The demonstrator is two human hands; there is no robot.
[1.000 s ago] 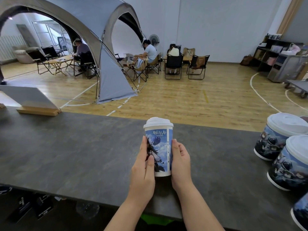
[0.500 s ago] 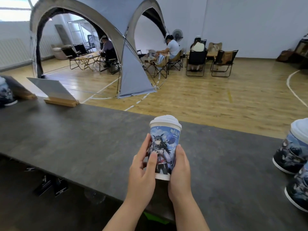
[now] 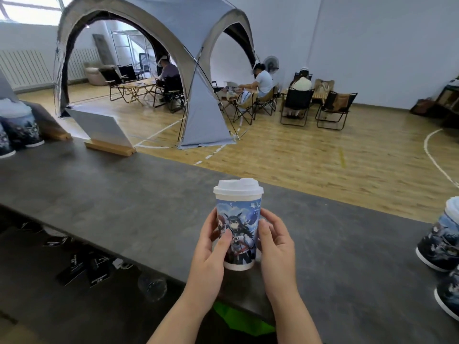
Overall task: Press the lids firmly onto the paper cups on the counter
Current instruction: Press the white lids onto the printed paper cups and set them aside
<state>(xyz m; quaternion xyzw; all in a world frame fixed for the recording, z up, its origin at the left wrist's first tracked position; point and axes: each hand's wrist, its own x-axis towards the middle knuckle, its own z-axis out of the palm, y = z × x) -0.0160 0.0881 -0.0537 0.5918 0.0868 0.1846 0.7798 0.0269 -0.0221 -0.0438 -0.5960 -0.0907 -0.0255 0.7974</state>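
The paper cup [image 3: 237, 234] is held upright between the left hand [image 3: 211, 247] and the right hand [image 3: 275, 244], near the front edge of the dark bench [image 3: 124, 214]. Both grips are curled round the cup's sides, with the thumbs laid on the picture. It cannot be told whether the cup's bottom is touching the bench. The white lid [image 3: 237, 188] is seated on top and looks level.

The cup could be squashed if the thin paper sides are squeezed too hard, and then the lid could pop up. The cup could also be tipped off the near edge if it is set down carelessly. More lidded cups [image 3: 442, 242] are stood at the right, and they could be knocked by an elbow.
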